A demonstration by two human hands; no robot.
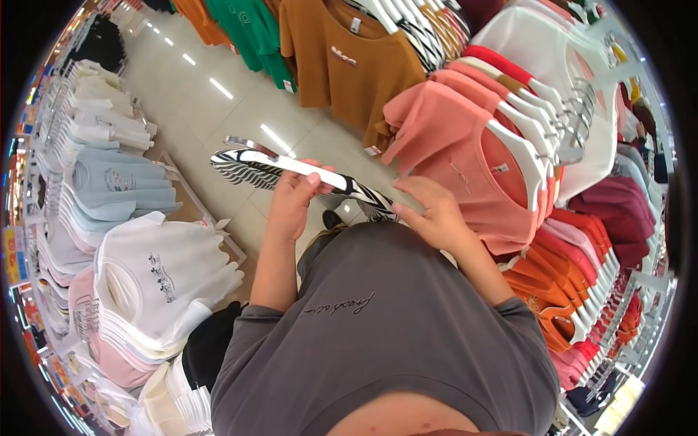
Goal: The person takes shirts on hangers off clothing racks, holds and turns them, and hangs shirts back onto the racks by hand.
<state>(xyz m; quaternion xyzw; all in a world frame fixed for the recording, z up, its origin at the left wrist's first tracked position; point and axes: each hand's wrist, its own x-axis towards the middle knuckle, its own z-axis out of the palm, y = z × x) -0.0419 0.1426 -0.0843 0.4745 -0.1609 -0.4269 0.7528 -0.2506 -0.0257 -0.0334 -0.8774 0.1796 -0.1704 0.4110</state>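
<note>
A white clothes hanger point(314, 168) with a metal hook carries a black-and-white zebra-striped shirt point(372, 198) in front of my body. My left hand point(297, 195) is closed around the hanger's bar near its middle, thumb on top. At the shirt's right end, my right hand point(435, 209) has thumb and forefinger apart. Its thumb tip is at the striped cloth's edge; whether it presses on the cloth I cannot tell. Most of the shirt hangs below the hanger, seen nearly edge-on.
Close on my right hang salmon-pink shirts point(454, 156) on a metal rack arm, with orange shirts point(556, 280) below. Ahead is a brown shirt point(349, 62) beside striped ones and a green shirt point(247, 33). White shirts point(163, 269) line the left. A tiled floor point(196, 109) runs between.
</note>
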